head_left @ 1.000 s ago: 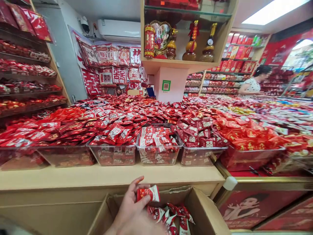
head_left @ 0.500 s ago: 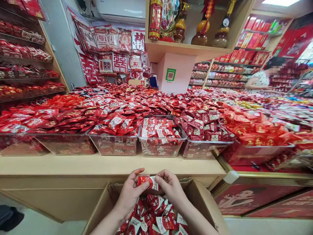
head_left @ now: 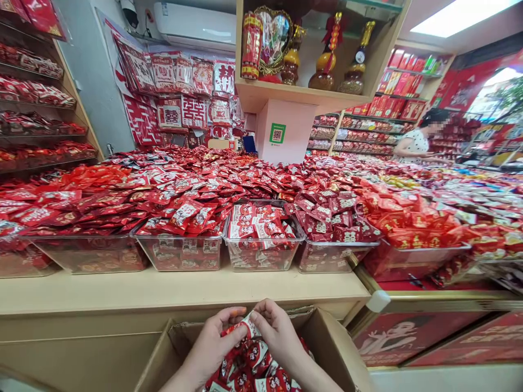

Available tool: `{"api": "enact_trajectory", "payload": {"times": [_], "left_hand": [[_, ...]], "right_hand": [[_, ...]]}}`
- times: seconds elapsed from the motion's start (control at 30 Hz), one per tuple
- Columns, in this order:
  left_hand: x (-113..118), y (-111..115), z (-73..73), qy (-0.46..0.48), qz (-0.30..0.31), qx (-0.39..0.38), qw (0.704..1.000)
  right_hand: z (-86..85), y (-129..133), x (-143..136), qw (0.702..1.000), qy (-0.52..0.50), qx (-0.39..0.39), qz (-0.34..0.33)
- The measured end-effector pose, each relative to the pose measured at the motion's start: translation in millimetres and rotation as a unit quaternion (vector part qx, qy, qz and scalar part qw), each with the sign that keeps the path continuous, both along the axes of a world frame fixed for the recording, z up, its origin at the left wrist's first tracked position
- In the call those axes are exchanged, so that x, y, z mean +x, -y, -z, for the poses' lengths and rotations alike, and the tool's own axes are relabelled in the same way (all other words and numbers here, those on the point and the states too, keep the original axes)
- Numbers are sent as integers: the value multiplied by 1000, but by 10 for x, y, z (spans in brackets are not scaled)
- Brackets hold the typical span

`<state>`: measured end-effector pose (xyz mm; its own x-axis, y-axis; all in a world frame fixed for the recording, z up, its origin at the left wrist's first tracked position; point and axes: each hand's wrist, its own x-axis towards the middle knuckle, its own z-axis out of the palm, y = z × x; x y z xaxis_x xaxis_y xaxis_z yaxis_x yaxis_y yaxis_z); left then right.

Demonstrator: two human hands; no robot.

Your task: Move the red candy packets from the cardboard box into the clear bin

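Between my two hands is a small red and white candy packet (head_left: 253, 330). My left hand (head_left: 218, 340) pinches its left side with the thumb on top. My right hand (head_left: 277, 333) grips the white end at the upper right, thumb and fingers together. Both hands are over an open cardboard box (head_left: 337, 351), where many similar red and white packets (head_left: 273, 383) lie loose in a heap. My wrists and forearms hide part of the heap. Straight ahead on the counter, a clear plastic bin (head_left: 261, 256) holds packets of similar look in stacked rows.
Other clear bins, such as one with dark red packets (head_left: 341, 220), line the counter edge (head_left: 180, 291). Behind them spreads a broad heap of red packets (head_left: 196, 182). A display shelf (head_left: 298, 92) overhangs the counter. Another person (head_left: 412, 144) stands at the back right.
The view has tilted up and shifted slightly right. My hands still hold the packet, now tilted more and lower in view, closer to the heap in the box.
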<state>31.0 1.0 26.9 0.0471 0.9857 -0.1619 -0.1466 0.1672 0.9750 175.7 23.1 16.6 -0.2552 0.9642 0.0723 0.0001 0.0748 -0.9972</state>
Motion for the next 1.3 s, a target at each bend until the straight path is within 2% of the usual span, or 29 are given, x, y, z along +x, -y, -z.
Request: {"api": "enact_trajectory", "payload": {"times": [0.17, 0.23, 0.4, 0.6, 0.77, 0.83, 0.97, 1.13, 1.3], "left_hand": [[15, -8, 20, 77, -10, -7, 997], [20, -7, 31, 97, -9, -10, 995], [26, -2, 23, 110, -18, -16, 994], [82, 38, -59, 165, -14, -6, 986], [116, 50, -76, 135, 8, -20, 991], [117, 43, -54, 131, -5, -24, 991], [91, 30, -12, 147, -52, -21, 988], [56, 27, 30, 166, -83, -27, 982], [86, 38, 11, 203, -79, -37, 975]], "right_hand": [[23, 15, -21, 988, -75, -109, -75], [47, 17, -28, 986, -77, -115, -92], [14, 26, -18, 991, -80, -75, -82], [-47, 6, -3, 975, -162, -149, -19], [-35, -24, 36, 982, -143, -116, -45], [-49, -1, 28, 983, -138, -110, -49], [-72, 49, -8, 976, -137, -148, -82], [-31, 2, -13, 987, -124, -103, -21], [8, -1, 5, 987, -130, -95, -26]]}}
